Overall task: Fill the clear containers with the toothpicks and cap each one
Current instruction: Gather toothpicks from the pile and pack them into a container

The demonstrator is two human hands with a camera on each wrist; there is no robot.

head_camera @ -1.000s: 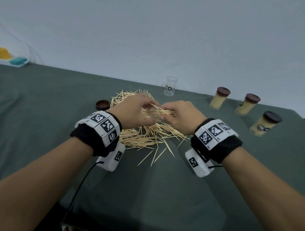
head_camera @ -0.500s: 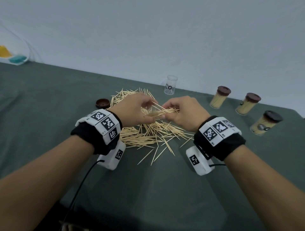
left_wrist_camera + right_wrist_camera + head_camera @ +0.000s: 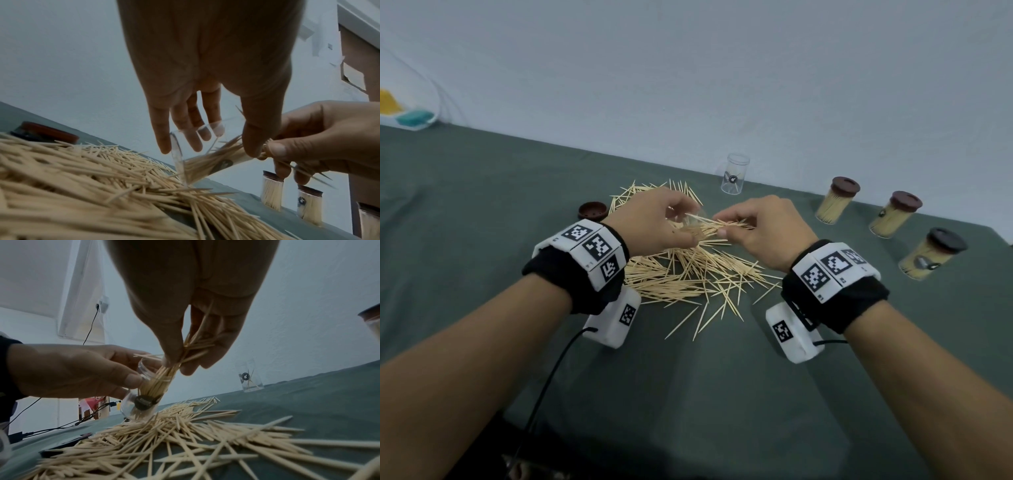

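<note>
My right hand (image 3: 763, 229) has its fingers (image 3: 172, 344) pinched on a bundle of toothpicks (image 3: 164, 378), whose tips are already inside the mouth of the clear container (image 3: 144, 395). My left hand (image 3: 654, 222) wraps that container with thumb and fingers and tilts it, its base low and just above the loose pile of toothpicks (image 3: 688, 270) on the tabletop (image 3: 482, 212). The bundle is not tidy: a few sticks splay out of my right grip at angles, and one or two poke past the rim. I judge these will catch on the lip and drop back into the pile, or jam crosswise and block the rest, if I push without squaring them first. The container looks partly filled, so forcing more in could bend or snap the thin sticks. Its clear wall is smooth, and my left grip sits near the mouth; a hard shove from the right could twist it out of my fingers and spill what is inside. Further out, a brown cap (image 3: 592, 210) lies at the far left edge of the pile, a second clear container (image 3: 734, 174) stands uncapped on the far side with only a few sticks in it, and three capped containers (image 3: 893, 219) stand full at the right. A careless sweep of my right wrist could knock those over.
</note>
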